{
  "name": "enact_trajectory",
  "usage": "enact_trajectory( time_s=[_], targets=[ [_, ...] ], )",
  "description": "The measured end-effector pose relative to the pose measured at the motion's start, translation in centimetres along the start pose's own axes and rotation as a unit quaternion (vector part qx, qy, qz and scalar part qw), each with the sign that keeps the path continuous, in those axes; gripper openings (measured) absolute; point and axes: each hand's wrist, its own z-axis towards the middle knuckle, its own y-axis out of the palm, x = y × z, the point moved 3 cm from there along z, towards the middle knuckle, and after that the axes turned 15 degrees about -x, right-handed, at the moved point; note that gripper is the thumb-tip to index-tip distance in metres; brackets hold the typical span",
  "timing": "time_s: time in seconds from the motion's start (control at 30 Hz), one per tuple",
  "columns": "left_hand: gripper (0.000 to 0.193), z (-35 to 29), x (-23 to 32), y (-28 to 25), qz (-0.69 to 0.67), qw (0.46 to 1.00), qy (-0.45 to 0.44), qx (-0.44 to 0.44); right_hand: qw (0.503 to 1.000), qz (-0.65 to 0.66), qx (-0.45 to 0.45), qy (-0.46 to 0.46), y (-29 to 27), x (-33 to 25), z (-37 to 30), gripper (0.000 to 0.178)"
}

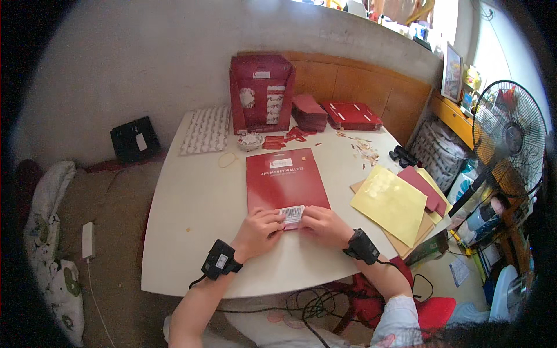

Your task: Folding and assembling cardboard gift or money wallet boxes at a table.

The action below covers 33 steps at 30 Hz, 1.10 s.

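Observation:
A flat red packet (283,181) with a white barcode sticker (292,214) near its front edge lies on the white table (191,214). My left hand (259,229) presses on the packet's front left corner, fingertips at the sticker. On the front right corner rests my right hand (325,225), fingers also touching the sticker. Both wrists wear black bands.
A yellow sheet (390,202) on brown and red sheets lies to the right. At the back stand a red box (261,93), stacks of red packets (309,111), a red tray (351,115), a patterned sheet (204,130), red scraps (277,141). A fan (507,139) stands right.

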Motion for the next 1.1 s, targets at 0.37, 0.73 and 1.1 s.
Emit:
enact_trajectory(
  time_s=[0.37,0.73,1.1],
  targets=[
    [0.010,-0.1,0.0,0.1,-0.006,1.000,0.003,0.007,0.987,-0.133,0.048,-0.071,1.5,-1.6,0.3,0.017],
    [0.010,0.0,0.2,0.0,-0.010,1.000,0.013,0.009,0.988,-0.153,0.032,-0.009,2.2,-1.7,0.3,0.016],
    [0.010,0.0,0.3,0.0,0.004,1.000,-0.001,-0.007,0.977,-0.212,0.017,0.007,0.7,-2.3,-0.1,0.016]
  ],
)
